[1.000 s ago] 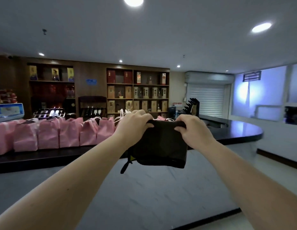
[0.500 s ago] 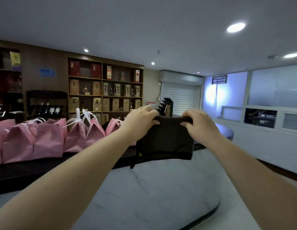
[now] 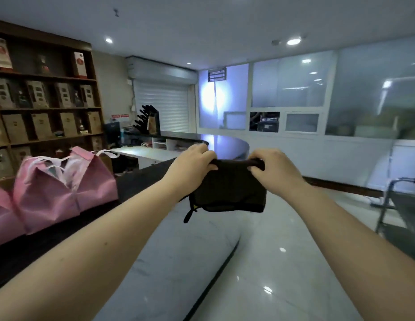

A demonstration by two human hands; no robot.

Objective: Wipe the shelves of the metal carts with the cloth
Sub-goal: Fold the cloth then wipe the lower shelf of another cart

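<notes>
A dark folded cloth (image 3: 227, 191) hangs in front of me at chest height, with a small loop dangling from its lower left corner. My left hand (image 3: 190, 167) grips its upper left edge and my right hand (image 3: 273, 170) grips its upper right edge, both arms stretched forward. A metal cart (image 3: 401, 205) shows at the right edge of the view, only its frame and part of a shelf visible.
A long dark-topped counter (image 3: 141, 181) with a grey marble front runs from the left to the middle. Pink gift bags (image 3: 62, 188) stand on it. Wooden shelves (image 3: 46, 107) with boxes line the left wall. Glossy white floor (image 3: 294, 262) spreads to the right.
My view has swung to the right: the shelves and pink bags slid left, and the metal cart came into sight at the right edge. Both hands keep the same hold on the cloth.
</notes>
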